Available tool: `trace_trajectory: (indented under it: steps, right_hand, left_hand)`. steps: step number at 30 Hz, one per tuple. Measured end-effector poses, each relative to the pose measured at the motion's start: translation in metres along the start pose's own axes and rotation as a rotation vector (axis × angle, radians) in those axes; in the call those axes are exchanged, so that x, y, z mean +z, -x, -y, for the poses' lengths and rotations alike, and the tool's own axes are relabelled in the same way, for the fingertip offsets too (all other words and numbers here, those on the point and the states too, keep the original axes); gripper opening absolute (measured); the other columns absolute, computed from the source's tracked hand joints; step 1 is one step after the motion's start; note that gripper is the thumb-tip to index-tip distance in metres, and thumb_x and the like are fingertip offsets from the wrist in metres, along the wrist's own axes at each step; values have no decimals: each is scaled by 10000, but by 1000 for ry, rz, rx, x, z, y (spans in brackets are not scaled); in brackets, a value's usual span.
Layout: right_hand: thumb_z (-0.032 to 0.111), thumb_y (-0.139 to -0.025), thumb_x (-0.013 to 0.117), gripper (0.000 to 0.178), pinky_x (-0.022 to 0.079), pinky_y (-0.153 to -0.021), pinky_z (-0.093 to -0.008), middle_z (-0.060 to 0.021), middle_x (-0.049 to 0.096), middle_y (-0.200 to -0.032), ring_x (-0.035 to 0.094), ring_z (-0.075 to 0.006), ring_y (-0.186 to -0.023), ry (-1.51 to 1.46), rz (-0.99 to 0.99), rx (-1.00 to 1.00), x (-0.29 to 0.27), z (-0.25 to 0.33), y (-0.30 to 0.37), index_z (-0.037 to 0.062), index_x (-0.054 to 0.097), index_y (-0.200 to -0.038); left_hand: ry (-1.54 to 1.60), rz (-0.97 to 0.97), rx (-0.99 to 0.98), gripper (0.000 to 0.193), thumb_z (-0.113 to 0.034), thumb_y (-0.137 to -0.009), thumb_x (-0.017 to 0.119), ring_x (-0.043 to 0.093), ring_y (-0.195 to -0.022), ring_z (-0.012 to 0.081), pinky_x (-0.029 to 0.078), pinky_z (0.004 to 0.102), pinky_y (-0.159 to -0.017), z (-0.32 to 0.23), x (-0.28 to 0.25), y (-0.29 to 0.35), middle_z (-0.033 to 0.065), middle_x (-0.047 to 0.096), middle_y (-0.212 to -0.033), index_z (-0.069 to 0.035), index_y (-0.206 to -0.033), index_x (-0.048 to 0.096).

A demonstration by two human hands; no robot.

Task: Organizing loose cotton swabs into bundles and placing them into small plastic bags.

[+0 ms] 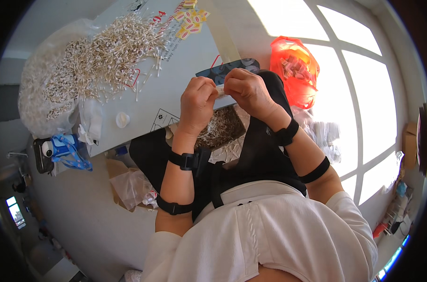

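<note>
My left hand (199,104) and my right hand (249,90) meet above my lap, fingers pinched together. Between their fingertips is a small whitish bundle (220,90), mostly covered, so its kind is hard to make out. Right behind the hands lies a dark, patterned sheet (251,64) at the table's edge. Below them, between my legs, sits an open box (237,118) filled with what look like loose cotton swabs. A large heap of cotton swabs (124,51) spreads over the table to the left, beside a clear plastic bag (32,105) with more swabs.
Small yellow-and-white labels (190,23) lie at the table's far side. A small white round piece (122,119) is near its front edge. At the left corner is a blue object with a strap (65,145). A red plastic bag (302,94) holding pinkish packets stands right.
</note>
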State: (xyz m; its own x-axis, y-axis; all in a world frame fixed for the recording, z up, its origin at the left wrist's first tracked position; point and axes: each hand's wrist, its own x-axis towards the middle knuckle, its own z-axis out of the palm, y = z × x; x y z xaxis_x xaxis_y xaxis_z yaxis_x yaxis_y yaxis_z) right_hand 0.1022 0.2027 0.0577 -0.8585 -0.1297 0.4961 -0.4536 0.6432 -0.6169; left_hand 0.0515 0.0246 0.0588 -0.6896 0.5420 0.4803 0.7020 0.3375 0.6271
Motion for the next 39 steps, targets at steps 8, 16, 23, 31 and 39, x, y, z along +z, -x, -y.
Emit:
trace_trajectory:
  steps: [8,16,23,31,39]
  right_hand:
    - [25,-735,710,110,518,-669,-359,-60,606,-855,631,-275,-802,15,-4,29,7,5,6,49,609,-770]
    - [27,-744,710,112,523,-670,-360,-57,619,-879,639,-279,-813,28,64,-41,6,-13,-8,47,606,-780]
    - [54,-747,691,93,525,-685,-385,-50,611,-912,640,-280,-848,5,90,30,11,-9,1,67,600,-760]
    - [65,-750,688,111,515,-707,-383,-58,586,-877,618,-282,-856,64,55,-75,7,-10,-2,65,579,-772]
    - [-3,-749,695,124,515,-694,-367,-88,604,-883,627,-303,-824,-6,89,-44,5,-9,-2,29,586,-798]
  left_hand:
    - [-71,33,12,180,101,-674,702,600,-837,270,509,352,-698,6,-3,3,84,630,-869,7,-772,585]
    - [-35,21,6,204,107,-662,719,605,-821,246,505,338,-675,16,0,1,70,630,-849,-5,-768,586]
    - [98,43,-156,219,109,-676,717,611,-818,242,506,323,-668,13,1,9,66,633,-922,-15,-823,612]
    - [76,47,-64,215,101,-666,724,611,-839,242,510,316,-683,18,-2,10,68,639,-913,-15,-818,627]
    - [38,25,-61,256,82,-653,739,593,-867,250,520,342,-758,9,-1,6,61,636,-907,-31,-872,671]
